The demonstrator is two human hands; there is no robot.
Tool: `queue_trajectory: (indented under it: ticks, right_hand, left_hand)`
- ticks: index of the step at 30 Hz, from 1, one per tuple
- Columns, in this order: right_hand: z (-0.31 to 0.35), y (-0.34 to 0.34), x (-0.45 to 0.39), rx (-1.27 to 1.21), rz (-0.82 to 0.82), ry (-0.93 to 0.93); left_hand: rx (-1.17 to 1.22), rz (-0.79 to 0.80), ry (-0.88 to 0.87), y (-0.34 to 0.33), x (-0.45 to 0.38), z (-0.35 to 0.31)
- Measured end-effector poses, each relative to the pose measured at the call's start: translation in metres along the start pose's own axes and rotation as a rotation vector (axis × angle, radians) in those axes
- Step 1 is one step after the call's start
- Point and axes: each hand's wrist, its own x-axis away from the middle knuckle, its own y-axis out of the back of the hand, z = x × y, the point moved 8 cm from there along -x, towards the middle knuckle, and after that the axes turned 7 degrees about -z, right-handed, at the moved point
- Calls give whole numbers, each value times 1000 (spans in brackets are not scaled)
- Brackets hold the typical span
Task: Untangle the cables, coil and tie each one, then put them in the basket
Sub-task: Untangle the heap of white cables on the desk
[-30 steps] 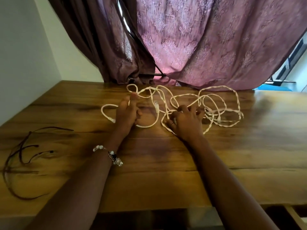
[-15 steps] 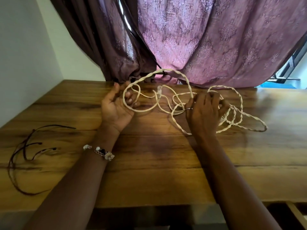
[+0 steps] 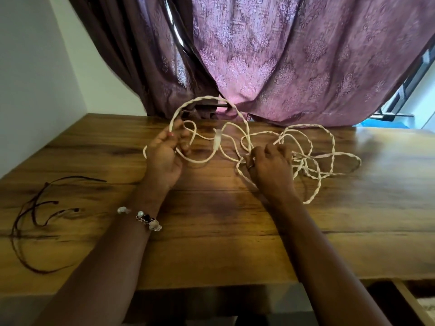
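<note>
A tangle of cream-white cables lies on the wooden table near its far edge, partly twisted together. My left hand grips the cable at the left end, and a loop arches up from it toward the curtain. A white plug hangs between the hands. My right hand holds strands at the middle of the tangle, fingers curled over them. No basket is in view.
Thin dark brown cords lie spread on the table's left side. A purple patterned curtain hangs right behind the table's far edge. A white wall borders the left. An open drawer edge shows at the bottom right.
Both hands have lifted part of the white cable off the table and drawn apart. A loop now stands up at the back, and the tangle has shifted right.
</note>
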Motion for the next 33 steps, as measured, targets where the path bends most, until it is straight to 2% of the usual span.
queue_trajectory:
  ticks: [2, 4, 6, 7, 9, 12, 16, 18, 20, 21, 23, 25, 26, 28, 29, 31, 33]
  right_hand:
    - [-2, 2, -2, -51, 24, -40]
    - [-9, 0, -2, -111, 56, -124]
    - [-15, -5, 0, -194, 108, -190]
    - [-17, -9, 2, -243, 152, -211]
    - [-14, -12, 5, -332, 204, -220]
    - [-12, 2, -1, -536, 156, -249]
    - [-29, 10, -3, -894, 109, -488]
    - [-31, 8, 0, -1215, 192, -645]
    - [-24, 11, -3, -1403, 317, -630]
    - [-21, 13, -4, -1379, 385, -572]
    - [-17, 12, -7, -1172, 501, -400]
    - [-18, 14, -14, -902, 528, -179]
    - [-22, 13, -17, -841, 526, -130]
    - [-43, 11, -21, -720, 533, -178]
    - [-58, 7, -21, -571, 565, -208]
    - [-82, -6, -13, -287, 722, -189]
    - [-87, -14, -5, -286, 865, -136]
  left_hand:
    - [-507, -106, -270, 2, 6, -9]
    - [-1003, -176, -656, -12, 23, -21]
    - [-1193, -263, -980, -31, 51, -38]
    - [-1234, -237, -1120, -42, 64, -43]
    - [-1369, -66, -1337, -64, 82, -34]
    - [-1564, 145, -1457, -81, 88, -3]
    - [-1624, 105, -1369, -79, 79, 4]
    - [-1617, 73, -1326, -76, 80, -1]
    - [-1493, 96, -1352, -79, 87, -6]
    - [-1345, 137, -1306, -79, 85, -5]
    - [-999, 251, -975, -74, 73, -3]
    - [-794, 204, -710, -63, 58, 7]
    - [-765, 145, -647, -58, 55, 7]
    - [-707, 68, -553, -51, 50, 7]
    - [-663, 29, -517, -46, 47, 5]
    - [-573, -75, -433, -34, 41, 3]
    - [-485, -155, -380, -28, 42, -3]
